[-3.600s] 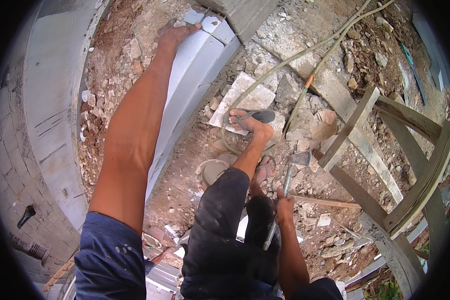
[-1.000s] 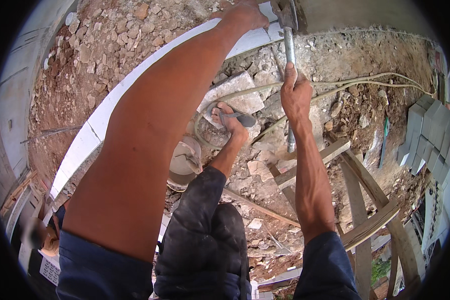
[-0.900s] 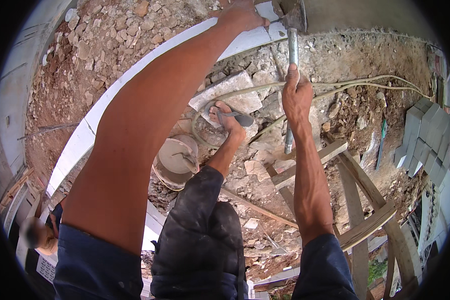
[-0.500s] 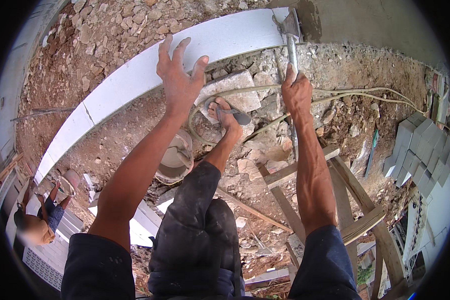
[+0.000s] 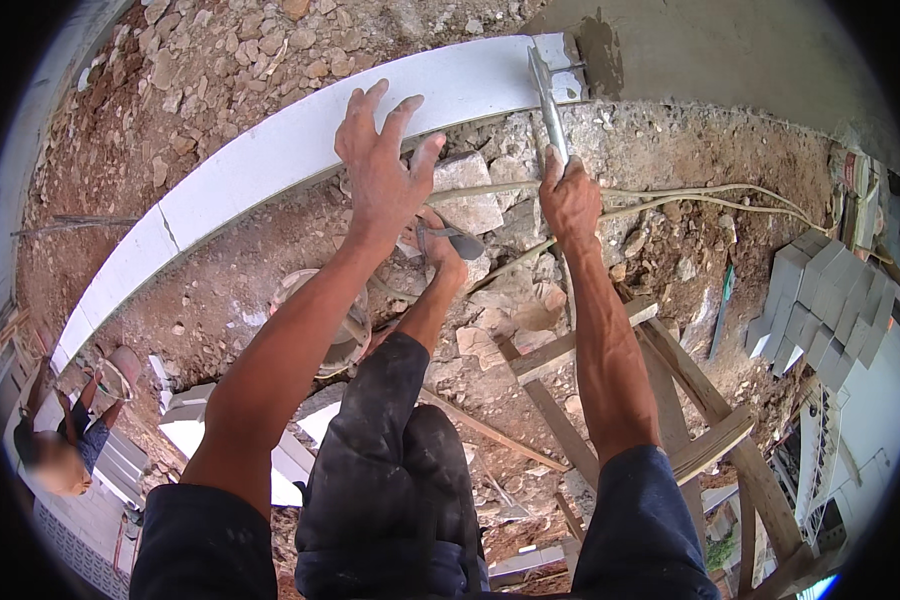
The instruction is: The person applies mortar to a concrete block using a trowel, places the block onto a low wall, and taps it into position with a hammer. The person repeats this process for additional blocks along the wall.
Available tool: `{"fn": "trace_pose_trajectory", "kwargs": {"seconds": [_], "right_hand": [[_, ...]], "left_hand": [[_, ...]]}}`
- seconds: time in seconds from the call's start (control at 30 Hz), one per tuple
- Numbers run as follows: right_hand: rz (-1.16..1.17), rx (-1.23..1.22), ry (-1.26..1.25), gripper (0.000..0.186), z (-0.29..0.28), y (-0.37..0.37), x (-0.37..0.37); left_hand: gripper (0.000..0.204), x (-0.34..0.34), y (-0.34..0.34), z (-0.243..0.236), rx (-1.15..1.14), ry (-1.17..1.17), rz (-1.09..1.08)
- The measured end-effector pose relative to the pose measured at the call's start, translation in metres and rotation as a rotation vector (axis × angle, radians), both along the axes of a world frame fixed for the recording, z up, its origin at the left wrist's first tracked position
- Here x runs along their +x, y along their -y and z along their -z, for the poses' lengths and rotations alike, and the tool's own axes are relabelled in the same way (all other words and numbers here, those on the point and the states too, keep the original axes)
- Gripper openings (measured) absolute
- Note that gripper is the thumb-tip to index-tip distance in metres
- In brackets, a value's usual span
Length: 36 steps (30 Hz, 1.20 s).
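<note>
My left hand (image 5: 380, 175) is held over the long white block wall (image 5: 300, 140), fingers spread and holding nothing. It overlaps the wall's near edge, and I cannot tell whether it touches. In my right hand (image 5: 572, 200) is a metal-handled tool with a flat blade-like head (image 5: 542, 75), its exact kind unclear. That head is over the wall's right end, by a seam and the wet-looking grey mortar patch (image 5: 600, 55). Both arms reach forward, the right fingers wrapped round the handle.
A mortar bucket (image 5: 345, 345) stands partly behind my left forearm. A pale hose (image 5: 670, 195) crosses the rubble near my foot (image 5: 435, 240). The wooden trestle (image 5: 660, 370) is at right, grey blocks (image 5: 820, 300) beyond. Another person (image 5: 75, 445) is at far left.
The tool's head has swung left and turned to show its narrow side. My left hand has moved slightly right, still spread. The whole view has shifted a little.
</note>
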State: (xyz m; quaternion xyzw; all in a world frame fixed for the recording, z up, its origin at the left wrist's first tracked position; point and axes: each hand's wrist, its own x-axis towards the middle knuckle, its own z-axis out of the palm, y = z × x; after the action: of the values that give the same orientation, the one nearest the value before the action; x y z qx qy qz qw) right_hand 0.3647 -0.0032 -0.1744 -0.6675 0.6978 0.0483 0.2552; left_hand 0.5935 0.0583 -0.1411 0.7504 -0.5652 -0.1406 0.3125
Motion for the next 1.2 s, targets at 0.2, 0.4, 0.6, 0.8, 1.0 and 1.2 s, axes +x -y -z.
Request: {"fn": "trace_pose_trajectory", "kwargs": {"seconds": [0.2,0.4,0.6,0.8,1.0,1.2], "right_hand": [[0.324,-0.128,0.386,0.056,-0.021,-0.062,-0.016],[0.658,0.089,0.458,0.058,0.01,-0.221,-0.069],[0.881,0.381,0.429,0.059,0.005,-0.376,-0.075],[0.848,0.421,0.268,0.06,-0.016,-0.451,-0.063],[0.922,0.481,0.294,0.055,-0.012,-0.46,-0.054],[1.084,0.67,0.463,0.032,0.023,-0.462,-0.074]], "left_hand": [[0.033,-0.021,0.042,0.009,-0.034,0.065,0.138],[0.051,-0.049,0.089,0.027,0.098,0.431,0.41],[0.047,-0.054,0.101,0.032,0.013,0.511,0.482],[0.057,-0.066,0.11,0.029,0.393,0.774,0.512],[0.06,-0.039,0.071,0.03,0.198,0.645,0.391],[0.059,0.035,-0.018,0.042,0.246,0.603,0.096]]}}
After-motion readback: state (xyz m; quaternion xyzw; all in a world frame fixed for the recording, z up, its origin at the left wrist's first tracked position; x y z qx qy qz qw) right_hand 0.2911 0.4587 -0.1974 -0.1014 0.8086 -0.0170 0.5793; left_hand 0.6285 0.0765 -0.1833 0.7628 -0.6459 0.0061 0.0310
